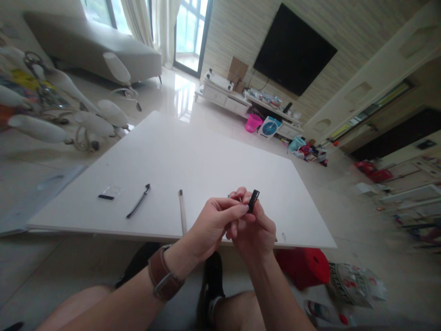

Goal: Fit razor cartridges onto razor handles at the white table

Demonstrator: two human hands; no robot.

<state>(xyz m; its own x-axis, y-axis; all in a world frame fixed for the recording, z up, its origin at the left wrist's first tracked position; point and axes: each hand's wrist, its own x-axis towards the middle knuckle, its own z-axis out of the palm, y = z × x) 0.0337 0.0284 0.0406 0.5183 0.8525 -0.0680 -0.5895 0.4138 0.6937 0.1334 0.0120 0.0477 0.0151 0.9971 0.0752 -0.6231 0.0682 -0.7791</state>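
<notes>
L hand (214, 221) & R hand (257, 231) both pinching 1 sm. blk pc (254, 201); wht stick (182, 212) & blk tool (138, 201) at approx 9 o'clock on wht tbl (213, 161).

No txt legible; plastic bag (356, 284) btm R: lettering blurred.

On our table (206, 161), we have the packet (110, 193), the tool (138, 202) and the stick (182, 211) from left to right, then our left hand (212, 220) and right hand (257, 225) above the near edge, the small part (254, 201) between their fingers. Beyond the table, the basket (254, 123) stands left of the fan (269, 127), below the television (294, 49). By our near right edge, we see the stool (306, 266), the bag (356, 282) on its right.
</notes>
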